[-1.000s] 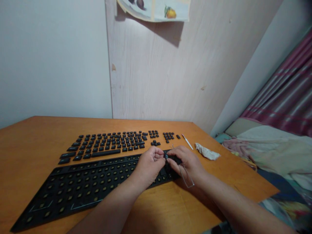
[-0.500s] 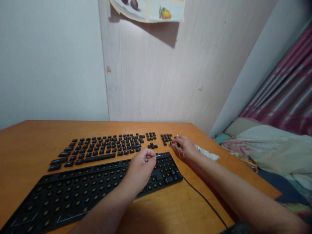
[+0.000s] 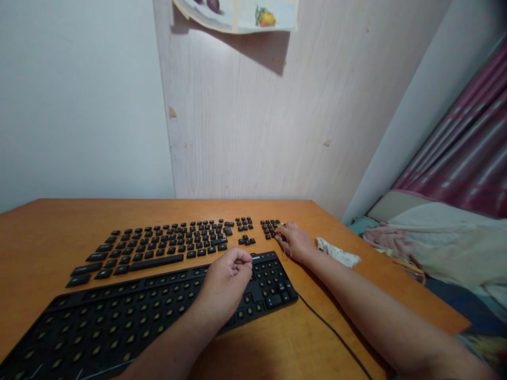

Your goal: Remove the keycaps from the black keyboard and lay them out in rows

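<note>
A black keyboard (image 3: pixel 158 295) lies at an angle on the desk, most of its key sockets bare; a few keycaps sit in its lower right corner. Over its right part is my left hand (image 3: pixel 229 279), closed with thumb and fingertips pinched together. Whatever that pinch holds, if anything, is too small to make out. My right hand (image 3: pixel 295 241) reaches to the small block of number-pad keycaps (image 3: pixel 269 227) behind the keyboard, its fingers closed on a dark keycap (image 3: pixel 284 238) at the block's right edge. A thin pale loop hangs by that hand.
Rows of loose black keycaps (image 3: pixel 166 243) are laid out behind the keyboard on the wooden desk (image 3: pixel 257 343). A crumpled white cloth (image 3: pixel 338 253) lies right of my right hand. The keyboard's cable (image 3: pixel 332 330) runs toward the front edge. A bed (image 3: pixel 435 248) is at the right.
My right hand has lowered slightly toward the number-pad keycaps, and the dark piece in its fingers now shows less. My left hand keeps its pinch. The view has shifted slightly.
</note>
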Available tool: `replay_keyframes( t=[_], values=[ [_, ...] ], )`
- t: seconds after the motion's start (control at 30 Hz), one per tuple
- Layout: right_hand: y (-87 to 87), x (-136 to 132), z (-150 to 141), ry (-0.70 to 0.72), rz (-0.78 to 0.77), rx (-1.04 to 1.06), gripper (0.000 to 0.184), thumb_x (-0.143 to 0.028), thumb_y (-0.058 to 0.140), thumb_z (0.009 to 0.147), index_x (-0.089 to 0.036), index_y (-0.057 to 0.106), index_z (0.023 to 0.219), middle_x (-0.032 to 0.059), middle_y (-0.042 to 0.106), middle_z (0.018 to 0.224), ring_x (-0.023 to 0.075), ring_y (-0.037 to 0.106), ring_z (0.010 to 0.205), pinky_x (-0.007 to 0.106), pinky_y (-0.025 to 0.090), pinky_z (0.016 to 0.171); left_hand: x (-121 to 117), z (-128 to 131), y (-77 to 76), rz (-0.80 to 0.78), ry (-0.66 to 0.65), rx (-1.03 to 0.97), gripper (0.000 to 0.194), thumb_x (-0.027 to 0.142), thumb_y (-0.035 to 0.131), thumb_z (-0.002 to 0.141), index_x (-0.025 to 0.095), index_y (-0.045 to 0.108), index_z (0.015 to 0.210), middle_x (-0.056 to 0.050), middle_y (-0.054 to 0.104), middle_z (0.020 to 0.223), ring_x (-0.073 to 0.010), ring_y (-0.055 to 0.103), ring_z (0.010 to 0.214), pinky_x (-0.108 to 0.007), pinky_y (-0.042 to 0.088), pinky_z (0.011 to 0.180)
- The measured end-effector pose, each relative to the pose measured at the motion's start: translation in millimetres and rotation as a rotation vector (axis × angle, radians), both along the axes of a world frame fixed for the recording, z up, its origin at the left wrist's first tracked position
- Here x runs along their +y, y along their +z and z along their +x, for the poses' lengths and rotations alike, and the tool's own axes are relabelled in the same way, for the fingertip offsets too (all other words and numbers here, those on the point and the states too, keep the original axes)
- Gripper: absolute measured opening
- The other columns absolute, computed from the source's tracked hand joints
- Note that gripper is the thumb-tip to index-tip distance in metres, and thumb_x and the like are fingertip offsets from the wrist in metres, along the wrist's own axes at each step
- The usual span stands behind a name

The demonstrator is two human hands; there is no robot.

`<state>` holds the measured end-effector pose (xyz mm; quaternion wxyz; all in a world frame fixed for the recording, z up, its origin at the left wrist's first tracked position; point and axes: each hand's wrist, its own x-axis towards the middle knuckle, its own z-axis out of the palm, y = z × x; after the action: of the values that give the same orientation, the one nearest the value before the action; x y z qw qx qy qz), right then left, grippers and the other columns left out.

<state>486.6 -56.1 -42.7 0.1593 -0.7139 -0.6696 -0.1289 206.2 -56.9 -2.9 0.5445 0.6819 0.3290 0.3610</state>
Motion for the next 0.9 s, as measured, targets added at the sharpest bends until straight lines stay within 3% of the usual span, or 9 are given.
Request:
replay_keyframes(
  t=[0.4, 0.57, 0.7, 0.83, 0.9],
  values=[
    [-0.6, -1, 1, -0.010, -0.006, -0.037, 0.025, -0.031, 0.052, 0.093, -0.022, 0.070, 0.109, 0.0101, 0.063, 0.096, 0.0230, 0.055, 0.092, 0.032, 0.041, 0.080, -1, 1, 1.2, 0.010, -0.001, 0.016, 0.010, 0.027, 0.057, 0.079, 0.018, 0.061, 0.082, 0.002, 0.058, 0.070, -0.0131, 0.051, 0.062, -0.023, 0.040, 0.059],
    [2.1, -5, -3, -0.038, 0.075, 0.018, 0.028, -0.033, 0.053, 0.092, -0.022, 0.071, 0.111, 0.0099, 0.064, 0.093, 0.0226, 0.057, 0.088, 0.030, 0.042, 0.076, -1, 0, 1.4, 0.022, -0.002, 0.036, 0.011, 0.027, 0.056, 0.079, 0.018, 0.060, 0.083, 0.002, 0.058, 0.071, -0.0130, 0.051, 0.063, -0.023, 0.039, 0.059],
    [15.2, -12, -6, -0.045, 0.139, 0.123, 0.035, -0.036, 0.050, 0.093, -0.019, 0.071, 0.115, 0.0104, 0.066, 0.089, 0.0220, 0.060, 0.082, 0.030, 0.045, 0.073, 0, 0, -2.1, 0.063, -0.014, 0.050, 0.010, 0.026, 0.055, 0.080, 0.018, 0.060, 0.083, 0.003, 0.057, 0.070, -0.0129, 0.052, 0.064, -0.023, 0.040, 0.060],
    [36.2, -29, -17, 0.118, 0.210, 0.364, 0.032, -0.034, 0.047, 0.093, -0.019, 0.073, 0.100, 0.0088, 0.071, 0.094, 0.0209, 0.064, 0.086, 0.031, 0.047, 0.078, 2, 0, -6.8, 0.115, -0.029, 0.072, 0.010, 0.026, 0.054, 0.081, 0.019, 0.060, 0.085, 0.003, 0.056, 0.070, -0.0134, 0.052, 0.065, -0.023, 0.040, 0.061],
    [46.2, -42, -28, 0.127, 0.204, 0.499, 0.029, -0.033, 0.047, 0.092, -0.020, 0.071, 0.096, 0.0058, 0.070, 0.086, 0.0189, 0.063, 0.078, 0.031, 0.047, 0.073, 2, -1, -8.6, 0.145, -0.035, 0.083, 0.010, 0.026, 0.054, 0.082, 0.019, 0.060, 0.086, 0.003, 0.057, 0.071, -0.0137, 0.053, 0.066, -0.023, 0.040, 0.062]
  ],
)
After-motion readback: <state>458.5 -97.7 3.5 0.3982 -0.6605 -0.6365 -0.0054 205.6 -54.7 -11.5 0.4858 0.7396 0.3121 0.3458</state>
